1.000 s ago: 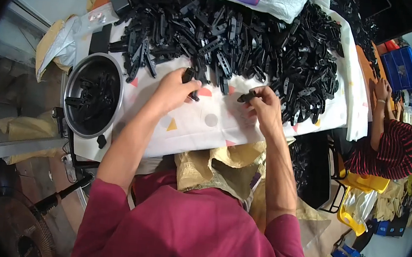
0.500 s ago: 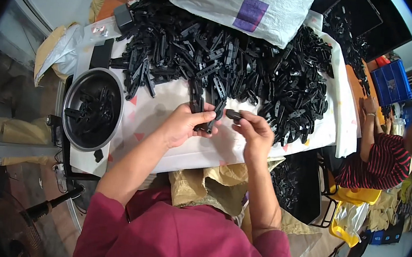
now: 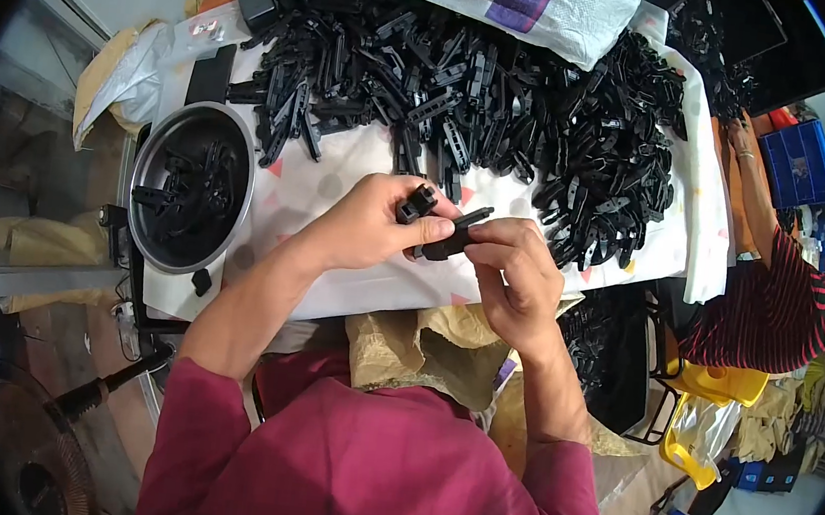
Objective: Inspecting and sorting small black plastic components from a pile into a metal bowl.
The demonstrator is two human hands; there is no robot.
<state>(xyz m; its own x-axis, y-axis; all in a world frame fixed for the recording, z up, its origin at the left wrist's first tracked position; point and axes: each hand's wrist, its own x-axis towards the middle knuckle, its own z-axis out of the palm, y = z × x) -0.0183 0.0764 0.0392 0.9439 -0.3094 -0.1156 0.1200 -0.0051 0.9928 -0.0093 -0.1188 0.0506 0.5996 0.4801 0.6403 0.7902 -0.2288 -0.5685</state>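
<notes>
My left hand (image 3: 370,228) is closed around black plastic parts, and the blocky end of one black plastic part (image 3: 416,205) sticks up past its fingers. Over the near edge of the cloth-covered table (image 3: 314,287), my right hand (image 3: 525,284) pinches a small black plastic piece against a second black part (image 3: 449,245) that the left thumb presses on. Fingers hide how these pieces meet. Beyond the hands lies a heap of long, slotted black plastic parts (image 3: 363,61). To its right is a heap of smaller, rounded black parts (image 3: 614,153).
A round metal bowl (image 3: 140,214) with some black parts stands at the left. A white woven sack (image 3: 599,16) lies on the far side of the heaps. Brown paper sacking (image 3: 378,349) hangs at the near edge. On the right, a person in a striped shirt (image 3: 763,315) reaches toward another table.
My right hand has brought its small piece leftward against the parts in my left hand. The left hand has turned, so the held parts point differently. The view has shifted slightly.
</notes>
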